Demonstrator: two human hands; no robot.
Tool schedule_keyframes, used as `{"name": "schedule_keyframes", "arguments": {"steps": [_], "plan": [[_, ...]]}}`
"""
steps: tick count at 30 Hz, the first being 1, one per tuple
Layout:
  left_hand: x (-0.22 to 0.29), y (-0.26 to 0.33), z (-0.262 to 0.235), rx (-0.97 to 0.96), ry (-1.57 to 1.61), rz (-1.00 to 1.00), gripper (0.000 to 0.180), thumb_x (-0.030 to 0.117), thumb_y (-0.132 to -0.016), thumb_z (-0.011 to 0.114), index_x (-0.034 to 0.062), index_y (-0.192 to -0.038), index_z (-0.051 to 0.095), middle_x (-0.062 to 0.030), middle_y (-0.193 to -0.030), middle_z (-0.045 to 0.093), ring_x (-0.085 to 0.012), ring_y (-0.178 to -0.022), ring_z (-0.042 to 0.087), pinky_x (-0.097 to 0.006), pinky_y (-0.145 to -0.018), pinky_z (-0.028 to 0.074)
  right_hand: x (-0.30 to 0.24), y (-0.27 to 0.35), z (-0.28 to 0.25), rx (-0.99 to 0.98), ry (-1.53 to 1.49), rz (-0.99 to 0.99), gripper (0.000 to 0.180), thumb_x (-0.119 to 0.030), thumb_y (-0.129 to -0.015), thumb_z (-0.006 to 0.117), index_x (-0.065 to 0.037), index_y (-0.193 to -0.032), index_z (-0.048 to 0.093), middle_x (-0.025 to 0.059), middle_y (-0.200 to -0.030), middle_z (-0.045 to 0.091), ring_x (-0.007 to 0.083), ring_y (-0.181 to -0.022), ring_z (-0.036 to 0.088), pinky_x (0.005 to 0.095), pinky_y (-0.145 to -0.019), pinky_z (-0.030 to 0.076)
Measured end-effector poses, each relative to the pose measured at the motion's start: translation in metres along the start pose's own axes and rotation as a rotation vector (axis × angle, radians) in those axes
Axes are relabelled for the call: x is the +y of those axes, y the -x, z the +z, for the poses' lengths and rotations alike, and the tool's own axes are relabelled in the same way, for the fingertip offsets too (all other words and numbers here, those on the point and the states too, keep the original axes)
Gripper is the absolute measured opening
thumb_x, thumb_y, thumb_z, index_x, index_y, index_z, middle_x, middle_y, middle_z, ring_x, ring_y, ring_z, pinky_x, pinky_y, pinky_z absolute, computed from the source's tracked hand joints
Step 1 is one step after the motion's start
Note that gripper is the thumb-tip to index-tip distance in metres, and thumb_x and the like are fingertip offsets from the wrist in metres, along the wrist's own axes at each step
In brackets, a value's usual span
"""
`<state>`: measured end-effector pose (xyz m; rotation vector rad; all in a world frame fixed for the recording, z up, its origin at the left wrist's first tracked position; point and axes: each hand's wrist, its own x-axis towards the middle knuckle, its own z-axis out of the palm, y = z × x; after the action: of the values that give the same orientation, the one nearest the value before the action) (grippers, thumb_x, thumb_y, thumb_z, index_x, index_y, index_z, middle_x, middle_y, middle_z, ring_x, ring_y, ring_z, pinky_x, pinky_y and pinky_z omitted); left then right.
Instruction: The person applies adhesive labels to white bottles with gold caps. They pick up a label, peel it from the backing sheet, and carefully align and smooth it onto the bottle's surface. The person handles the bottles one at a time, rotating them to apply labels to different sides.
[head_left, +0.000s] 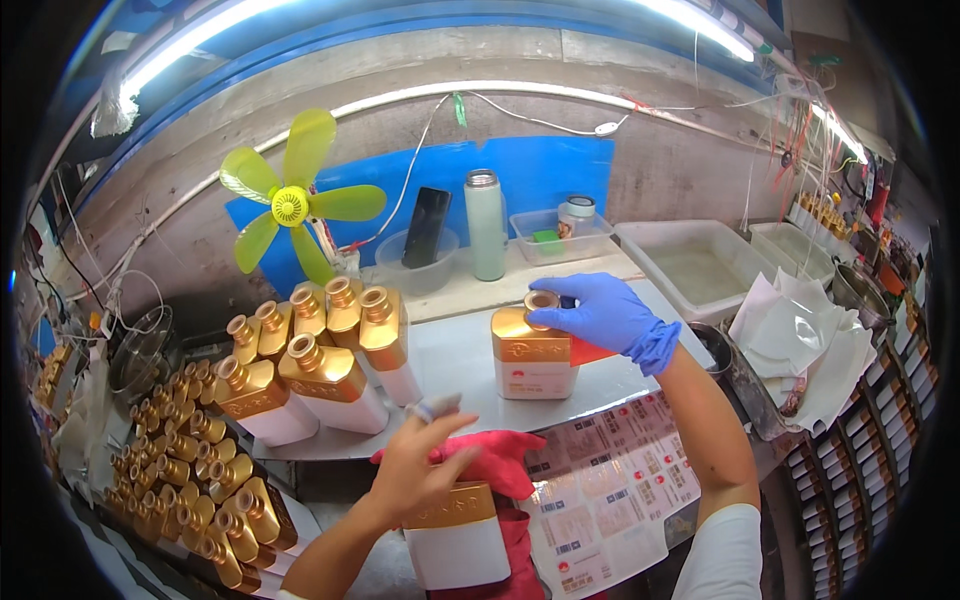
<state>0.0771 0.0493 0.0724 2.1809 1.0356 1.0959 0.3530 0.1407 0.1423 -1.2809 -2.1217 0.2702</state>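
My right hand (600, 312), in a blue rubber glove, has its fingers closed round the neck of a bottle (536, 352) with gold shoulders and a white lower body. That bottle stands upright on the grey work surface (450, 345), with something red behind its right side. Bare except for a whitish wrap at one fingertip, my left hand (425, 460) has its fingers apart and is slightly blurred. Just below it, a second gold-and-white bottle (458, 548) rests against a red cloth (500, 460); its neck is hidden. A sheet of printed labels (605, 490) lies to the right.
Several gold-and-white bottles (335, 375) stand at left on the surface, with many more (190, 460) lower left. Behind are a yellow-green fan (290, 205), a phone (427, 228) in a clear tub, a pale green flask (486, 225) and plastic bins (690, 262).
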Motion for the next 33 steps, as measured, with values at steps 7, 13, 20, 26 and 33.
{"name": "schedule_keyframes", "arguments": {"steps": [7,13,20,26,33], "plan": [[-0.013,-0.084,0.029,0.120,0.099,0.099,0.061,0.016,-0.076,0.075,0.0053,-0.130,0.050,-0.0182,-0.123,0.055,-0.0288,-0.117,0.050,-0.035,-0.100,0.036,0.006,-0.015,0.000,-0.137,-0.126,0.006,0.042,-0.038,-0.082,0.066,-0.004,-0.107,0.065,0.0112,-0.083,0.067,0.0227,-0.073,0.062,0.0310,-0.069,0.049],[-0.027,-0.095,0.046,0.003,0.057,0.066,0.074,0.016,-0.075,0.077,0.0072,-0.139,0.040,-0.0159,-0.135,0.047,-0.0268,-0.124,0.045,-0.038,-0.102,0.035,0.030,0.021,-0.020,0.035,-0.196,0.081,0.033,-0.023,-0.084,0.069,-0.004,-0.111,0.065,0.0050,-0.081,0.065,0.0093,-0.072,0.056,0.0240,-0.066,0.047],[-0.027,-0.087,0.041,-0.124,0.133,-0.059,0.074,0.005,-0.078,0.070,0.0116,-0.143,0.036,-0.0115,-0.140,0.042,-0.0265,-0.129,0.040,-0.043,-0.101,0.039,0.050,0.143,-0.070,0.131,-0.155,0.451,0.027,-0.020,-0.086,0.065,0.001,-0.104,0.067,0.0030,-0.081,0.065,0.0057,-0.072,0.054,0.0221,-0.066,0.046],[-0.012,-0.074,0.033,-0.147,0.078,-0.083,0.074,0.007,-0.078,0.070,0.0104,-0.143,0.035,-0.0131,-0.141,0.041,-0.0279,-0.128,0.040,-0.043,-0.100,0.040,0.036,0.217,-0.075,0.141,-0.226,0.773,0.029,-0.021,-0.087,0.065,0.002,-0.105,0.067,0.0017,-0.082,0.067,0.0055,-0.068,0.056,0.0220,-0.064,0.047],[-0.012,-0.013,-0.018,0.092,0.255,-0.157,0.052,0.004,-0.079,0.070,0.0060,-0.129,0.053,-0.0127,-0.123,0.051,-0.0216,-0.117,0.050,-0.034,-0.092,0.045,0.034,0.270,-0.019,0.002,-0.344,0.793,0.025,-0.015,-0.088,0.064,0.002,-0.106,0.067,0.0010,-0.080,0.066,0.0047,-0.067,0.056,0.0212,-0.062,0.047]]}}
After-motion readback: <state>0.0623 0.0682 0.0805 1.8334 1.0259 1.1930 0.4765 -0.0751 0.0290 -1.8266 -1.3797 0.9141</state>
